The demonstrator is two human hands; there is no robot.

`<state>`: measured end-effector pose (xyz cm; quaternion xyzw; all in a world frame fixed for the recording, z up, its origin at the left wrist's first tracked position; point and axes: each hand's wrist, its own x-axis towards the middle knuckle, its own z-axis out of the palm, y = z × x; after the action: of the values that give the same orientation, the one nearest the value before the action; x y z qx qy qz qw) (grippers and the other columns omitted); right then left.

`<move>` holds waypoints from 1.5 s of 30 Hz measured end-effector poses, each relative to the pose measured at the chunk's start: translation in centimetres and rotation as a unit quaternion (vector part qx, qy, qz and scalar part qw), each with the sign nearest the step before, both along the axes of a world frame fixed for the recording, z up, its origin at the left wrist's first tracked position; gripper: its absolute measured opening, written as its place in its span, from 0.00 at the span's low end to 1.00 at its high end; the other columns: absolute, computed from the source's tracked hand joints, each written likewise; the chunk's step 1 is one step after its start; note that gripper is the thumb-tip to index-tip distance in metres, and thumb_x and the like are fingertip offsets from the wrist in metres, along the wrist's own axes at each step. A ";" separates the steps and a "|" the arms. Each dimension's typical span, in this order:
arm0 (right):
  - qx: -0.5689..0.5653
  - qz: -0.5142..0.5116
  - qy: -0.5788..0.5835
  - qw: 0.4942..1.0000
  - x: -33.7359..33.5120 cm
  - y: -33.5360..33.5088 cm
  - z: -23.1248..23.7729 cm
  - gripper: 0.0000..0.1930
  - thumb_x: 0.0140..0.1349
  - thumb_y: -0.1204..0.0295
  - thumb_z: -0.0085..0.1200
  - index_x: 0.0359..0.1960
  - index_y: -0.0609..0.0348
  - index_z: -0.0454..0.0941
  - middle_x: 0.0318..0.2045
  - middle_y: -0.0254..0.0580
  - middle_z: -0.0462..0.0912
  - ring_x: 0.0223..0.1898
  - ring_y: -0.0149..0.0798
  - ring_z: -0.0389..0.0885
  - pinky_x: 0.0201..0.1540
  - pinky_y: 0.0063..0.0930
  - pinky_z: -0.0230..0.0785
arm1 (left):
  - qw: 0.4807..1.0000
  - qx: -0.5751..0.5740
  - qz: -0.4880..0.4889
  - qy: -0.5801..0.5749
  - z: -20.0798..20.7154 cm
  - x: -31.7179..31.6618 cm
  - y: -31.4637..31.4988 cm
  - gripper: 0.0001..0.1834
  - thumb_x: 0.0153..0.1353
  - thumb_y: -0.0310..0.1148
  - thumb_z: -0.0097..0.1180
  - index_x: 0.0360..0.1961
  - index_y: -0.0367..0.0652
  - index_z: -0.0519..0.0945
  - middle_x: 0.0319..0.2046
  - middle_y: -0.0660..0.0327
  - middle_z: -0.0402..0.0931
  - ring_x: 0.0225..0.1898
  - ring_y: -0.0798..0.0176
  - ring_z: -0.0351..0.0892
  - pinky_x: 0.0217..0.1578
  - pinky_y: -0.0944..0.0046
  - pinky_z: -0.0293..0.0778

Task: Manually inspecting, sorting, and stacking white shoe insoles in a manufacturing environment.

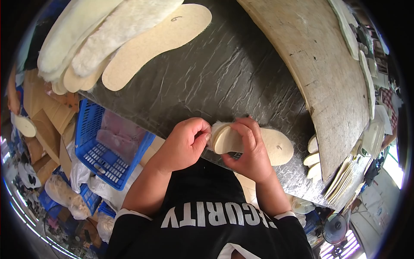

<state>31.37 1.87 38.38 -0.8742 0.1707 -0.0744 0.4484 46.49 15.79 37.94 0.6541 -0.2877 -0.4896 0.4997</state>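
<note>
At the table's near edge lies a cream felt insole (278, 146) with a fleecy rim and a handwritten mark. Its left end, or a second piece lying on it, curls up between my hands; I cannot tell which. My right hand (253, 151) is closed on this curled part (228, 140), fingers over the top and thumb at the near side. To the left, my left hand (184, 144) pinches the fuzzy edge of the same insole between thumb and forefinger. The fingertips partly hide that spot.
Fleece insoles (125, 34) are piled at the far left of the dark table (215, 77). A curved wooden board (310, 56) stands at the right, with more insoles (313, 157) beside it. Below the left edge is a blue crate (116, 168). Another person's hand (14, 101) shows far left.
</note>
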 end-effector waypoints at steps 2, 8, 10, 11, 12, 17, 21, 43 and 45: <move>0.006 -0.001 0.006 1.000 0.1 0.1 0.0 0.36 0.34 0.77 0.66 0.51 0.57 0.66 0.47 0.49 0.68 0.50 0.55 0.70 0.63 0.54 0.56 | 1.000 -0.004 -0.003 -0.012 0.1 0.0 0.0 0.02 0.58 0.18 0.47 0.30 0.34 0.72 0.27 0.61 0.73 0.29 0.72 0.69 0.32 0.70 0.68; -0.001 0.010 0.007 1.000 0.2 0.0 -0.2 0.35 0.34 0.77 0.66 0.50 0.57 0.66 0.48 0.49 0.67 0.51 0.56 0.69 0.62 0.55 0.57 | 0.999 -0.011 -0.007 -0.036 0.4 -0.2 -0.2 0.02 0.57 0.18 0.48 0.29 0.34 0.72 0.26 0.60 0.72 0.29 0.70 0.68 0.32 0.69 0.67; -0.002 0.011 0.008 1.000 0.1 0.1 -0.5 0.35 0.34 0.77 0.66 0.50 0.57 0.66 0.48 0.49 0.67 0.52 0.56 0.69 0.62 0.56 0.57 | 0.999 -0.015 -0.007 -0.048 0.7 -0.3 -0.3 0.02 0.57 0.18 0.48 0.29 0.34 0.72 0.26 0.59 0.72 0.28 0.68 0.69 0.32 0.69 0.67; -0.015 0.007 0.004 1.000 0.1 0.2 -0.6 0.35 0.35 0.77 0.66 0.50 0.57 0.65 0.49 0.50 0.67 0.53 0.56 0.69 0.61 0.56 0.57 | 0.997 -0.012 -0.005 -0.079 0.9 -0.3 -0.3 0.02 0.56 0.18 0.48 0.29 0.35 0.72 0.27 0.58 0.72 0.28 0.65 0.70 0.32 0.68 0.68; -0.028 0.003 0.001 1.000 0.2 0.3 -0.8 0.35 0.35 0.76 0.66 0.50 0.57 0.65 0.51 0.50 0.68 0.54 0.57 0.69 0.61 0.57 0.58 | 0.994 -0.009 -0.004 -0.111 1.0 -0.5 -0.2 0.02 0.56 0.18 0.49 0.29 0.35 0.71 0.27 0.56 0.72 0.27 0.62 0.71 0.32 0.66 0.69; -0.044 -0.014 -0.032 0.998 0.2 0.5 -1.2 0.35 0.36 0.76 0.67 0.51 0.56 0.65 0.50 0.49 0.71 0.54 0.55 0.70 0.59 0.57 0.59 | 0.967 -0.009 0.005 -0.255 1.8 -1.6 -0.8 0.05 0.53 0.17 0.51 0.29 0.35 0.69 0.29 0.52 0.72 0.28 0.50 0.72 0.31 0.59 0.70; -0.018 0.007 0.027 0.999 0.4 -0.6 0.2 0.36 0.39 0.69 0.69 0.54 0.55 0.65 0.44 0.45 0.76 0.49 0.51 0.73 0.59 0.52 0.57 | 0.939 0.014 0.001 -0.344 2.8 -2.0 -0.8 0.08 0.49 0.16 0.53 0.29 0.35 0.67 0.28 0.51 0.71 0.30 0.45 0.72 0.29 0.55 0.69; 0.022 -0.012 -0.072 0.997 2.4 -2.1 0.7 0.08 0.49 0.73 0.60 0.28 0.60 0.74 0.32 0.40 0.76 0.37 0.45 0.73 0.45 0.35 0.61 | 0.970 -0.049 0.082 -0.222 2.6 -0.7 -1.2 0.09 0.57 0.26 0.59 0.38 0.34 0.75 0.34 0.57 0.75 0.33 0.62 0.76 0.35 0.65 0.72; 0.031 -0.026 -0.069 0.997 2.6 -2.0 1.2 0.06 0.48 0.75 0.60 0.26 0.58 0.75 0.31 0.38 0.76 0.37 0.46 0.73 0.44 0.37 0.61 | 0.999 -0.039 0.021 -0.025 2.1 -0.7 -1.2 0.09 0.55 0.25 0.62 0.36 0.33 0.77 0.31 0.61 0.77 0.32 0.70 0.76 0.32 0.70 0.71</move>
<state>33.94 -0.17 39.58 -0.8478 0.1643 -0.1412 0.4840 45.82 14.59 40.01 0.6521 -0.3051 -0.4513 0.5273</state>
